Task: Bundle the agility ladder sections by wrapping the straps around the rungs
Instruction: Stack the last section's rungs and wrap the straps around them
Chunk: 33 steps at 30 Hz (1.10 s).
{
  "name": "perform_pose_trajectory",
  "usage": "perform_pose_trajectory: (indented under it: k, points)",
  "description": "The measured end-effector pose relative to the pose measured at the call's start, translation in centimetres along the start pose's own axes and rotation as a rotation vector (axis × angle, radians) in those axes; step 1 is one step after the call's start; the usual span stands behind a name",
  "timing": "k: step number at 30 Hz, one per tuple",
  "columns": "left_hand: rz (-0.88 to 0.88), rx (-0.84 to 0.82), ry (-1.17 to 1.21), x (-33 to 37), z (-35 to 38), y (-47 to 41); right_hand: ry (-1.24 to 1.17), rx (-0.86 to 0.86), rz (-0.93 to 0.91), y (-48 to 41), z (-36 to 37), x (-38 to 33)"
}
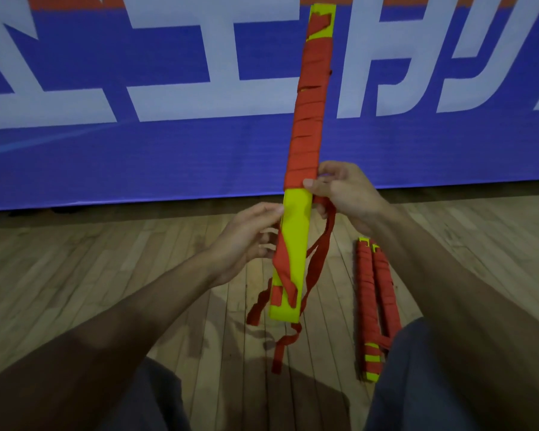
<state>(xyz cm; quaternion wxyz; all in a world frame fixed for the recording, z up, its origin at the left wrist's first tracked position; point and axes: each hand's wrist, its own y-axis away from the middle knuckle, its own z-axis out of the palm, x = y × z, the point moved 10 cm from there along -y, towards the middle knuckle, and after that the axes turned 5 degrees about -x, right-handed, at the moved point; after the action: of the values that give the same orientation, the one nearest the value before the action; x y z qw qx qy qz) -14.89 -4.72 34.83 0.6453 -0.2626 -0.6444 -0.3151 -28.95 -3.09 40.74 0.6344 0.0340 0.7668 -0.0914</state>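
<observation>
Stack of yellow rungs (296, 219): long, flat, held upright and leaning slightly, its top end reaching up across the blue banner (168, 157); the upper length is bound in close turns of red strap (308, 119), with a patch of yellow showing near the top end; the lower length is bare yellow apart from one diagonal pass of strap.

Loose strap ends (316, 259): several red tails hang beside and below the rungs' lower end; one trails down to the wooden floor (106, 275) beneath it.

Right hand (346, 194): on the right side of the rungs, at the lower edge of the wound section; thumb and fingers closed on the bundle and on the strap where it leaves the last turn.

Left hand (246, 237): on the left side of the rungs, just below the wound section; thumb on the yellow face, fingers curled behind, apparently clasping the stack, though the back of it is hidden.

Finished bundles (374, 306): two, fully wrapped in red with yellow at the ends, lying side by side on the floor to the right of the held rungs, touching each other; their near ends pass behind the person's right knee (417, 368).

Banner: blue with large white characters, standing behind the rungs where the floor ends.
</observation>
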Motion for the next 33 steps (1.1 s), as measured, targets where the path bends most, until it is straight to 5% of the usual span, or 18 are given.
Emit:
perform_pose_trajectory:
  k: [7,13,16,23,33]
  points:
    - [0.018,-0.375,0.253,0.3,2.7,1.1,-0.173,-0.143,-0.141,-0.2,1.1,-1.1]
    - [-0.012,-0.470,0.385,1.0,3.5,1.9,-0.303,-0.316,-0.164,0.3,2.5,-1.7]
    - [0.003,-0.436,0.349,1.3,3.0,2.0,-0.204,-0.322,-0.152,0.7,2.9,-1.9]
    - [-0.056,-0.141,0.078,-0.4,0.1,1.4,0.105,-0.042,0.019,0.2,0.8,-0.3]
    - [-0.072,0.133,-0.120,0.1,-2.6,1.0,0.002,-0.093,0.145,-0.1,2.0,2.0]
